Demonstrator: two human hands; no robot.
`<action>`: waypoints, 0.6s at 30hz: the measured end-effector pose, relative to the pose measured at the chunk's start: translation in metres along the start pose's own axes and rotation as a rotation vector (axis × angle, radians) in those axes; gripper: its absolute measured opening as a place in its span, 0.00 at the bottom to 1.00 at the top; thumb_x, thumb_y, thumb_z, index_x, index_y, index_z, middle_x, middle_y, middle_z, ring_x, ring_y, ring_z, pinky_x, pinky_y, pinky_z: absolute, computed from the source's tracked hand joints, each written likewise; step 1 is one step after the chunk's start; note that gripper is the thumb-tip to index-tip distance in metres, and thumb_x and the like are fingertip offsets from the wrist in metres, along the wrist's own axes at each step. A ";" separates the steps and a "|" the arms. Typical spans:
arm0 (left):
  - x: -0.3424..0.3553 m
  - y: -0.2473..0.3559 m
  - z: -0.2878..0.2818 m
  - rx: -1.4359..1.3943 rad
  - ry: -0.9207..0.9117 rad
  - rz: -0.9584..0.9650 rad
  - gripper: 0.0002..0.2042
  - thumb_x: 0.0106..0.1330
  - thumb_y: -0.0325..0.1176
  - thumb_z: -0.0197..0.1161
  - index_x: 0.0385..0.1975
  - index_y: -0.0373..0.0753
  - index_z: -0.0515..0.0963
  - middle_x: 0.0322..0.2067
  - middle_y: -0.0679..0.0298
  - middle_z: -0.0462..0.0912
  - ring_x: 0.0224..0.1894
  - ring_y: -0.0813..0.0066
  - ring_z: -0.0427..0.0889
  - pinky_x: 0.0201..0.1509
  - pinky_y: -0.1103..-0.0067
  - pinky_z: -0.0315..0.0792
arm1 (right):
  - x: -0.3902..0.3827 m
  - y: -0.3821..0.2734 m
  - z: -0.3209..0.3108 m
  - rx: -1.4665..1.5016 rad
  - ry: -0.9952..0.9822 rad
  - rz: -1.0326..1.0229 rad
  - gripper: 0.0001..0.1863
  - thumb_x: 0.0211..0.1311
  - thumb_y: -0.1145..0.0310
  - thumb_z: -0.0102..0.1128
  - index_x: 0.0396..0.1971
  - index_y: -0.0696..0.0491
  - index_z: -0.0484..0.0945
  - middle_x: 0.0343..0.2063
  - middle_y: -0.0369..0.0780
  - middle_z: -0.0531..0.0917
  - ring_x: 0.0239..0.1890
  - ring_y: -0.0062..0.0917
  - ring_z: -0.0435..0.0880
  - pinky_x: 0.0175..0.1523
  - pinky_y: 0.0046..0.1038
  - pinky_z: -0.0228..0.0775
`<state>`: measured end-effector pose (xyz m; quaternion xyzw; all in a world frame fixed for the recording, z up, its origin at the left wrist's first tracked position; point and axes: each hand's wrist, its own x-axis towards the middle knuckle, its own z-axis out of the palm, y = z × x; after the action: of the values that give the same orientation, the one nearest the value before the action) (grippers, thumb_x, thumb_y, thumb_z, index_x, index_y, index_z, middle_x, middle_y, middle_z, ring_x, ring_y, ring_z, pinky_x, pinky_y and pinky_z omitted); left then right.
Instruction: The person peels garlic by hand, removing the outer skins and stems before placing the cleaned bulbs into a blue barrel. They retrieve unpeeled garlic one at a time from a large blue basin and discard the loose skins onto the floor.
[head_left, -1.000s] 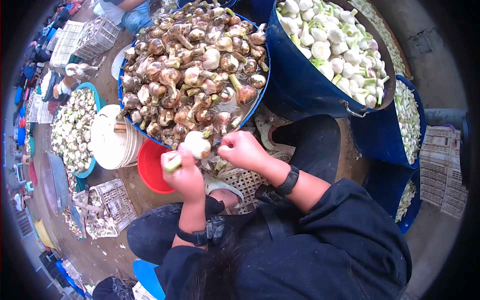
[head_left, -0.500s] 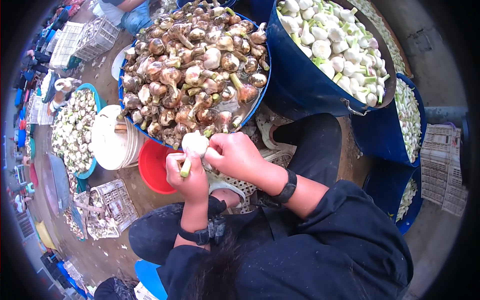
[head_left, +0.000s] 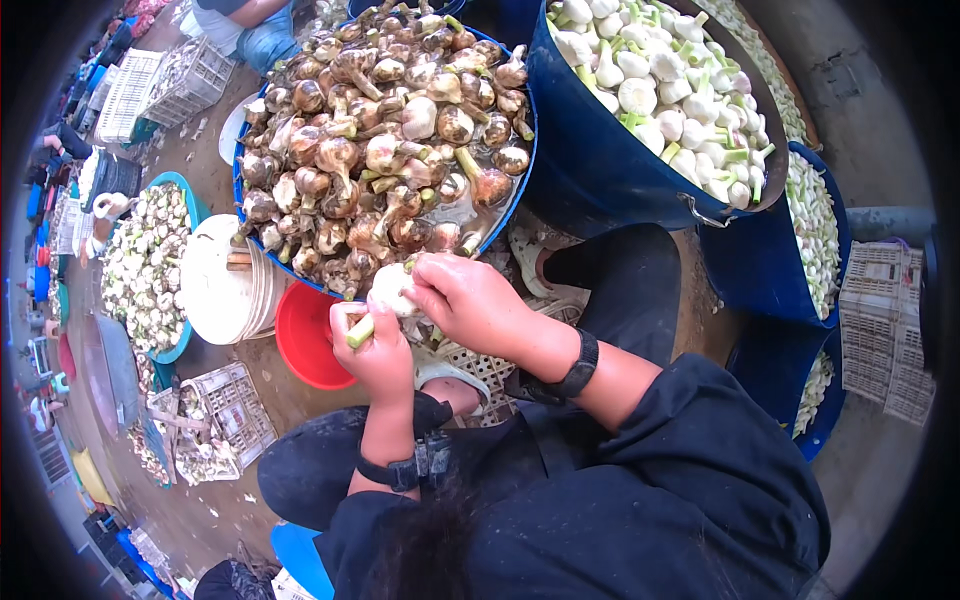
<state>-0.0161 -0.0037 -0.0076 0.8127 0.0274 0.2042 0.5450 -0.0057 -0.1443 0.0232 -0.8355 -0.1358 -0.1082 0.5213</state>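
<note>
A pale, peeled-looking garlic bulb (head_left: 391,286) is gripped in my left hand (head_left: 380,360), its cut green stem sticking out past the thumb. My right hand (head_left: 475,305) is closed, thumb and fingers pinching against the bulb's right side; the exact spot is partly hidden. Both hands are over the near rim of a blue tub (head_left: 238,190) heaped with brown, dirty-skinned garlic bulbs (head_left: 395,150). Clean white garlic bulbs (head_left: 660,90) fill a large blue barrel (head_left: 590,150) to the right.
Left of the tub stand a red bucket (head_left: 305,340) and a white bucket (head_left: 212,290). Farther left is a teal basin (head_left: 195,205) of garlic. Below my hands lies a perforated crate (head_left: 480,365). Blue containers (head_left: 760,260) of white garlic line the right. Another person (head_left: 240,20) sits at the back.
My right hand has shifted slightly up and left, now covering more of the bulb's top right side. The bulb and its stem have tilted a little in my left hand.
</note>
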 end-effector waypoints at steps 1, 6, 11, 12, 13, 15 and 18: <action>-0.001 -0.008 -0.002 0.014 -0.005 -0.016 0.09 0.64 0.29 0.53 0.24 0.35 0.64 0.16 0.65 0.69 0.14 0.83 0.68 0.17 0.85 0.64 | -0.003 0.005 -0.001 -0.013 -0.120 0.078 0.07 0.53 0.68 0.52 0.27 0.57 0.70 0.26 0.46 0.75 0.33 0.41 0.76 0.37 0.37 0.69; 0.008 0.008 0.006 -0.323 0.055 -0.478 0.08 0.64 0.27 0.52 0.24 0.37 0.62 0.17 0.66 0.68 0.13 0.81 0.69 0.15 0.84 0.65 | -0.027 0.059 -0.014 -0.102 -0.178 0.408 0.07 0.52 0.70 0.53 0.29 0.57 0.70 0.27 0.46 0.75 0.31 0.38 0.77 0.37 0.34 0.69; 0.004 0.013 0.004 -0.264 0.084 -0.444 0.07 0.63 0.26 0.51 0.25 0.36 0.61 0.20 0.65 0.67 0.15 0.82 0.68 0.18 0.84 0.65 | -0.010 0.000 -0.011 0.215 -0.215 0.458 0.10 0.46 0.66 0.61 0.22 0.57 0.75 0.17 0.43 0.77 0.21 0.30 0.78 0.28 0.29 0.69; 0.004 0.014 0.003 -0.186 0.098 -0.351 0.07 0.63 0.25 0.51 0.25 0.35 0.61 0.19 0.65 0.66 0.17 0.83 0.67 0.19 0.84 0.64 | -0.007 -0.008 -0.007 0.184 -0.226 0.422 0.08 0.46 0.67 0.62 0.21 0.56 0.75 0.15 0.40 0.76 0.18 0.27 0.77 0.26 0.26 0.68; 0.002 0.016 0.002 -0.014 0.033 -0.231 0.07 0.62 0.25 0.51 0.24 0.35 0.60 0.18 0.66 0.65 0.19 0.83 0.65 0.22 0.83 0.63 | -0.005 -0.011 -0.005 0.056 -0.200 0.412 0.09 0.46 0.66 0.60 0.20 0.56 0.75 0.15 0.43 0.77 0.20 0.32 0.78 0.26 0.29 0.69; -0.002 0.016 0.005 0.006 0.007 -0.165 0.07 0.62 0.25 0.51 0.24 0.35 0.61 0.17 0.66 0.65 0.18 0.83 0.65 0.21 0.83 0.63 | -0.004 -0.007 -0.005 0.057 -0.169 0.398 0.08 0.46 0.66 0.59 0.19 0.56 0.75 0.16 0.44 0.77 0.21 0.34 0.78 0.27 0.30 0.69; -0.004 0.027 0.009 -0.048 -0.002 -0.149 0.08 0.63 0.26 0.50 0.22 0.35 0.61 0.14 0.67 0.65 0.15 0.81 0.68 0.18 0.82 0.64 | -0.008 0.012 0.002 0.036 -0.130 0.379 0.09 0.45 0.65 0.55 0.17 0.56 0.76 0.18 0.46 0.78 0.23 0.38 0.79 0.30 0.34 0.70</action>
<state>-0.0216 -0.0232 0.0124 0.7953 0.0822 0.1627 0.5782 -0.0094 -0.1484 0.0096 -0.8420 -0.0115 0.0483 0.5373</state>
